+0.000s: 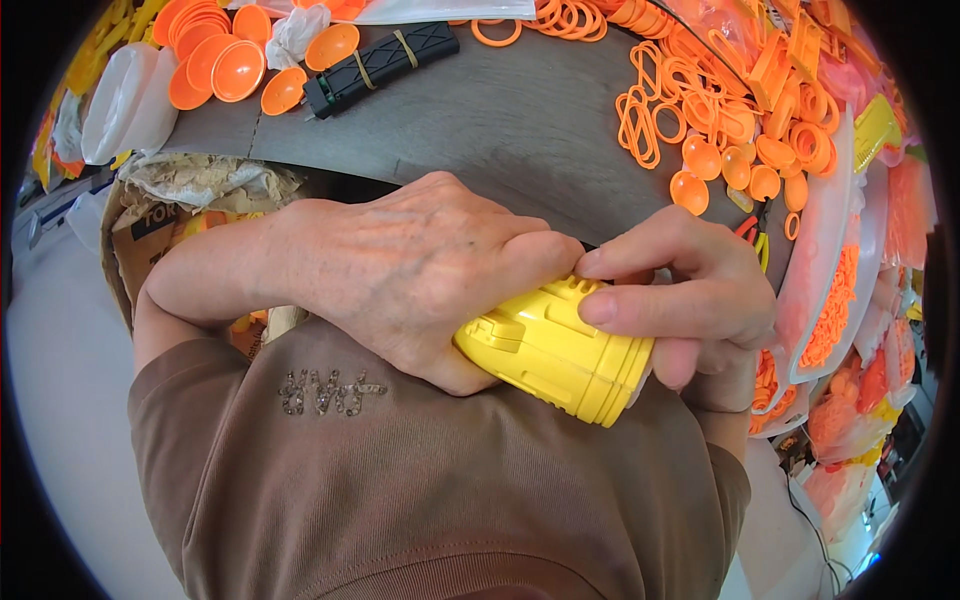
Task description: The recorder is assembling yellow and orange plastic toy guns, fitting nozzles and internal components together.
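A yellow plastic housing (560,345), shaped like a flashlight head with ribbed sides and a stepped rim, is held tilted close to my chest. My left hand (420,275) is closed around its narrower end from behind, and most of those fingers are hidden. On its wide end, my right hand (690,300) grips with thumb and fingers near the rim. The rim's open face points down to the right, out of sight. Whether anything small lies between my right fingertips is hidden.
Orange cups (238,70) and a black rectangular plastic part (385,68) with rubber bands lie at the far left of the grey table (480,120). Orange rings and loops (690,100) pile up at far right. A cardboard box (140,235) stands left; bags of orange parts (830,300) stand right.
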### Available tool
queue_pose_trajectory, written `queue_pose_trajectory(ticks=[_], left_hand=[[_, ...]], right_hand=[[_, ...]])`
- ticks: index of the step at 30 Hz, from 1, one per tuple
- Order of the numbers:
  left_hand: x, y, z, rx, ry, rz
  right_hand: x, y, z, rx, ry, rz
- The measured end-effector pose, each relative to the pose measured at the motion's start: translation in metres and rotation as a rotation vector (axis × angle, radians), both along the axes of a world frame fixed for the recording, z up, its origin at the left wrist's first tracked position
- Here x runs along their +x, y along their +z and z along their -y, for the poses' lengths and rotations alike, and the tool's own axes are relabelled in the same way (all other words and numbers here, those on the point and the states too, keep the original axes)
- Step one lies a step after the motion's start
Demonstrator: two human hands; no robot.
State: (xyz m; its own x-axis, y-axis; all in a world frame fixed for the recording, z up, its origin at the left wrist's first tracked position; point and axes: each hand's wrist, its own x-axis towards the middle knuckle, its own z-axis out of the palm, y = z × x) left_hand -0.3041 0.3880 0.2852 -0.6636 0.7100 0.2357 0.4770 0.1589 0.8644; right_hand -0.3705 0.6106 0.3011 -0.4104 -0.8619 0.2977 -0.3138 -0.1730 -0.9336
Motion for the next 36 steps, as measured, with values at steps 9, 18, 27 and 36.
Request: queue_pose_trajectory(ticks=[9, 18, 27, 36], left_hand=[[-0.002, 0.02, 0.005, -0.195, 0.268, -0.067], [0.007, 0.018, -0.002, -0.241, 0.525, -0.118], [0.001, 0.006, -0.003, -0.135, 0.583, -0.234], [0.001, 0.01, 0.001, -0.13, 0.569, -0.117]], right_hand=[[0.007, 0.026, -0.016, -0.142, -0.381, -0.604], [0.029, 0.022, 0.016, 0.078, -0.597, -0.392], [0.01, 0.025, 0.02, 0.001, -0.42, -0.347], [0.005, 0.023, 0.026, -0.044, -0.367, -0.356]])
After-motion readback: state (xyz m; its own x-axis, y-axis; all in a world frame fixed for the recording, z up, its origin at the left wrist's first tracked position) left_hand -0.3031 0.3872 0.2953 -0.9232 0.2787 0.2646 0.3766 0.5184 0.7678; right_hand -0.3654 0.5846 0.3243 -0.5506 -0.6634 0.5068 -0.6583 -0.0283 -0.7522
